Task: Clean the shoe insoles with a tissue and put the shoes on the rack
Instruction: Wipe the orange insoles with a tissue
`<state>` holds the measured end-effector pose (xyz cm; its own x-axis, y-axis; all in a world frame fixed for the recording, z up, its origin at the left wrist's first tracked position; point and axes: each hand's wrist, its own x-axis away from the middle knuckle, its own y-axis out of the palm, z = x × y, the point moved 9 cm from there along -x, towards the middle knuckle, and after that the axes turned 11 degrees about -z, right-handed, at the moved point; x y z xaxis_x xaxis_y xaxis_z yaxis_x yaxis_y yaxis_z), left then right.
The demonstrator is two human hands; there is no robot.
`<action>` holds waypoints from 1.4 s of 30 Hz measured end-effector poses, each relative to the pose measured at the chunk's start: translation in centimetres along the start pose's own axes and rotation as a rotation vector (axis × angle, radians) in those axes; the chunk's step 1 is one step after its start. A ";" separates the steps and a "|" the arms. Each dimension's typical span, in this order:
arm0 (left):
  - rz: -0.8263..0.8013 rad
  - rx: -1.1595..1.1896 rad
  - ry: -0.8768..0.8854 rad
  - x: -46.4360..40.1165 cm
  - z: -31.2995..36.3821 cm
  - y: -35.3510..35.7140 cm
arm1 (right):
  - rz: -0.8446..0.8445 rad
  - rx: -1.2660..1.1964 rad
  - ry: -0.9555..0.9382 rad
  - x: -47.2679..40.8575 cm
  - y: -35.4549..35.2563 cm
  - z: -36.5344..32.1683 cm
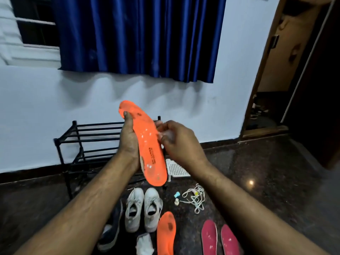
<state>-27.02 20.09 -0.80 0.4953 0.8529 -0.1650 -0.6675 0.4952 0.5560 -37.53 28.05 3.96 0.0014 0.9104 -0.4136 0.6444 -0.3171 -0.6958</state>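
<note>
Left grip point(129, 138) beside orange insole point(150, 142)

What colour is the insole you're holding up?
Bright orange foam insole with pale specks, best in the head view.

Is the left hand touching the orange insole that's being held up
Touching. The head view shows the left hand gripping the raised orange foam insole, thumb pressed on its face.

Home room: blue curtain point(136, 35), wooden door point(287, 57), shoe rack point(88, 137), granite floor point(266, 172).
</note>
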 end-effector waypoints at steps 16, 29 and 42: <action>0.101 0.163 0.046 -2.3 1.2 -1.6 | 0.170 -0.347 -0.041 -3.1 0.3 3.2; 0.057 0.127 0.078 -0.3 2.7 -2.8 | 0.198 -0.602 -0.058 -3.1 -0.3 2.4; -0.025 0.203 0.034 -0.1 1.9 -3.2 | 0.117 -0.568 -0.128 -4.7 2.2 0.3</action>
<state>-23.91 18.08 -0.96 0.4893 0.8474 -0.2060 -0.5277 0.4758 0.7036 -36.40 22.98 4.20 0.0276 0.8275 -0.5609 0.9539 -0.1896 -0.2328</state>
